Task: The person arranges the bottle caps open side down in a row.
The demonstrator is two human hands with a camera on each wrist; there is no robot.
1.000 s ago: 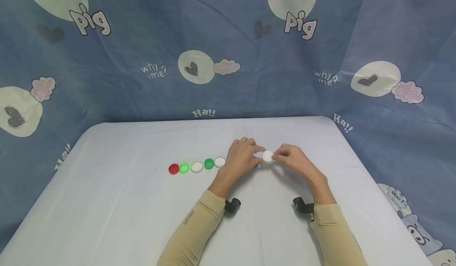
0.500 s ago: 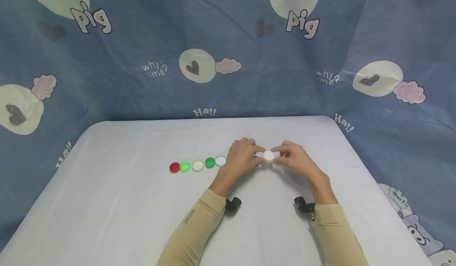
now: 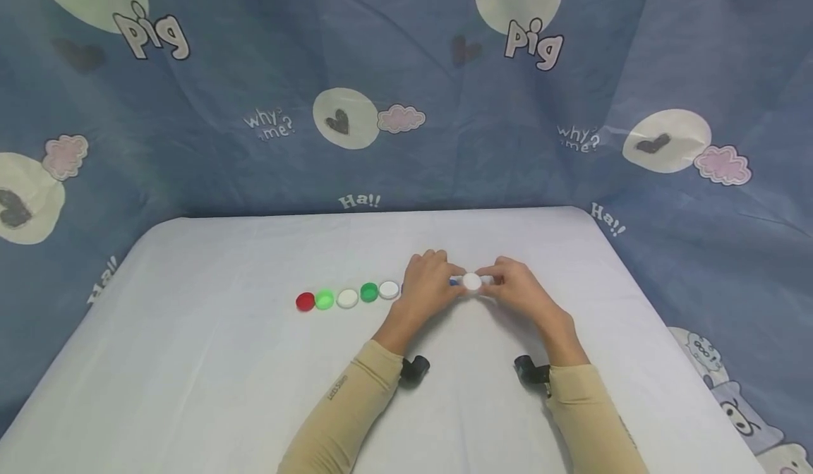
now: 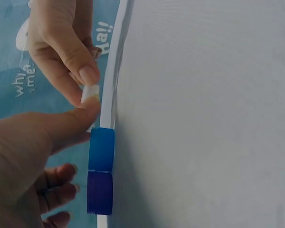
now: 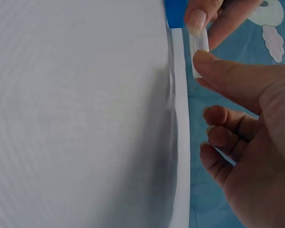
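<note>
A white bottle cap (image 3: 471,281) is raised between my two hands. My left hand (image 3: 428,280) pinches its left side with thumb and index finger. From the right, the thumb and index finger of my right hand (image 3: 521,292) grip the same cap. In the left wrist view a blue cap (image 4: 102,149) and a purple cap (image 4: 99,192) stand side by side just below the left thumb. The left hand mostly covers both of these in the head view. The other fingers of my right hand (image 5: 256,123) are loosely curled.
A row of caps runs left of my left hand: red (image 3: 305,301), light green (image 3: 324,299), white (image 3: 347,298), dark green (image 3: 369,291) and white (image 3: 389,290). They lie on a white-covered table (image 3: 222,375). A blue printed curtain (image 3: 406,171) hangs behind it.
My right hand has gone from bunched fingertips at the cap's right edge to a spread thumb and index finger around it. The cap and right hand have shifted slightly left.
</note>
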